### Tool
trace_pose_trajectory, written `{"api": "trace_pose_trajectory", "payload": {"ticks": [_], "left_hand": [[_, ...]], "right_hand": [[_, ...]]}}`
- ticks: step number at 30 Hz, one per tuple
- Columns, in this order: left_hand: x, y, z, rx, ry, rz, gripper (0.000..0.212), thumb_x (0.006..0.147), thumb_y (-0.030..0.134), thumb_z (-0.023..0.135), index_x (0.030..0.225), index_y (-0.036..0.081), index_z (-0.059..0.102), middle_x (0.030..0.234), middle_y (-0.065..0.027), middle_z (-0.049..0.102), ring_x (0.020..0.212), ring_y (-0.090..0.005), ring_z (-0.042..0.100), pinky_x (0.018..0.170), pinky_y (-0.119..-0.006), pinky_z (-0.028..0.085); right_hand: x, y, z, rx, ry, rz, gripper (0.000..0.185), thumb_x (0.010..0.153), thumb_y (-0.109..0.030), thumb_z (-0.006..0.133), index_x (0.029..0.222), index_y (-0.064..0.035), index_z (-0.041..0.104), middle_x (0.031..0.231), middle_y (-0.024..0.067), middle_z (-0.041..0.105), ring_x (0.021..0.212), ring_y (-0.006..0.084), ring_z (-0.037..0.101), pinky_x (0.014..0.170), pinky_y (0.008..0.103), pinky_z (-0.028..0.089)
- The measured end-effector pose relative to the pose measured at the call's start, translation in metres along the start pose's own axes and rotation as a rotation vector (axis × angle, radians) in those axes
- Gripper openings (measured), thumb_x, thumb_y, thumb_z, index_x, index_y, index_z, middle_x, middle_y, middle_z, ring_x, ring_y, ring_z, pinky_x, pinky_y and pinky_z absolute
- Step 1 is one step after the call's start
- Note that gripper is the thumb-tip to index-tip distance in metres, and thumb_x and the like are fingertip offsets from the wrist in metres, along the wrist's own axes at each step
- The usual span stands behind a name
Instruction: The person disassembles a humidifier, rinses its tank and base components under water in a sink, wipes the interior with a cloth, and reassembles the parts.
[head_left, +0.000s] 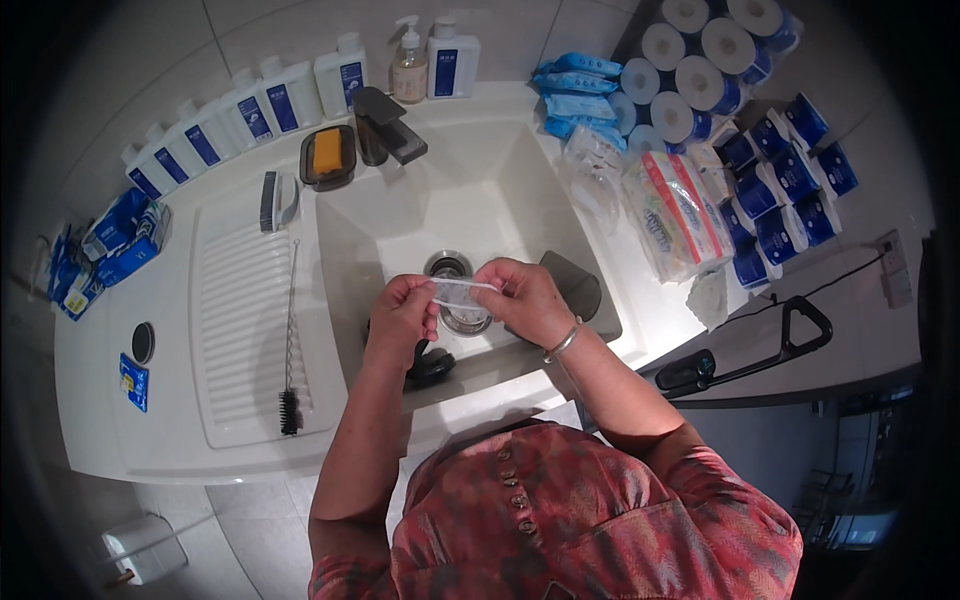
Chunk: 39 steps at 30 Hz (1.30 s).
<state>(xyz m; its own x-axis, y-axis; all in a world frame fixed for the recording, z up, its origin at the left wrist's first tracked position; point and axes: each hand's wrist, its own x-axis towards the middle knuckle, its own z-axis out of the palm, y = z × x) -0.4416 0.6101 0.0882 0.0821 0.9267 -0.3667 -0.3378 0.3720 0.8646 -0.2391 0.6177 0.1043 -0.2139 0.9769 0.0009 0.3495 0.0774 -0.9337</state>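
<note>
Over the sink basin (480, 187), my left hand (405, 307) and my right hand (525, 300) hold a small translucent mesh piece with a white rim (461, 294) between them, each pinching one end with thumb and fingers. It may be a strainer net, but its exact kind is unclear. Beneath it lies the metal drain (448, 262), partly hidden by the piece. A dark grey container (571, 285) is in the basin beside my right hand. Below my left hand, a black object (433, 365) lies in the basin, partly covered by my wrist.
A dark faucet (386, 127) stands behind the basin, near a soap dish with an orange bar (328, 152). White bottles (285, 97) line the back. A scrub brush (279, 202) and bottle brush (289, 345) lie left; tissue packs (675, 214) and paper rolls (697, 82) sit right.
</note>
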Motion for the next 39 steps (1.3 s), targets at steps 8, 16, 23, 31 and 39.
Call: {"api": "trace_pose_trajectory", "payload": {"ticks": [8,16,23,31,39], "left_hand": [[0.002,0.001,-0.001,0.215,0.000,-0.007,0.014,0.091,0.013,0.063,0.099,0.001,0.062,0.068,-0.0012,0.056,0.051,-0.0079,0.052,0.044,-0.023,0.043],[0.000,-0.009,0.005,0.265,-0.047,-0.011,0.015,0.090,0.008,0.065,0.102,0.000,0.062,0.073,-0.0040,0.061,0.054,-0.0087,0.054,0.047,-0.023,0.045],[0.002,-0.018,0.018,0.093,-0.042,0.157,0.020,0.094,0.012,0.064,0.110,0.002,0.057,0.078,-0.0050,0.063,0.059,-0.0112,0.061,0.050,-0.023,0.048],[0.005,-0.026,0.008,0.219,0.018,0.265,0.018,0.095,0.018,0.066,0.090,0.006,0.054,0.075,-0.0035,0.062,0.059,-0.0107,0.063,0.046,-0.021,0.046],[0.005,-0.021,0.008,0.139,0.155,0.315,0.016,0.095,0.015,0.064,0.089,0.004,0.055,0.069,-0.0048,0.061,0.054,-0.0112,0.062,0.046,-0.021,0.046]], "right_hand": [[-0.007,-0.003,-0.007,0.002,-0.180,-0.091,0.011,0.093,-0.007,0.066,0.099,0.0013,0.065,0.081,-0.0031,0.062,0.071,0.0020,0.056,0.060,0.0195,0.046],[0.001,0.010,-0.015,0.137,0.176,0.040,0.016,0.090,-0.013,0.070,0.097,0.0002,0.064,0.078,0.0034,0.065,0.065,0.0075,0.062,0.055,0.0237,0.050],[0.001,0.012,-0.001,0.405,0.288,0.139,0.017,0.090,-0.014,0.070,0.100,-0.0007,0.064,0.081,0.0020,0.065,0.064,0.0078,0.062,0.054,0.0233,0.053],[-0.006,0.012,0.014,0.522,0.178,0.049,0.019,0.093,-0.014,0.069,0.107,-0.0017,0.064,0.086,0.0029,0.067,0.072,0.0081,0.064,0.060,0.0228,0.054],[-0.009,0.019,0.014,0.749,0.038,0.192,0.029,0.094,-0.011,0.067,0.121,-0.0065,0.059,0.093,0.0000,0.065,0.080,0.0097,0.065,0.072,0.0249,0.055]]}}
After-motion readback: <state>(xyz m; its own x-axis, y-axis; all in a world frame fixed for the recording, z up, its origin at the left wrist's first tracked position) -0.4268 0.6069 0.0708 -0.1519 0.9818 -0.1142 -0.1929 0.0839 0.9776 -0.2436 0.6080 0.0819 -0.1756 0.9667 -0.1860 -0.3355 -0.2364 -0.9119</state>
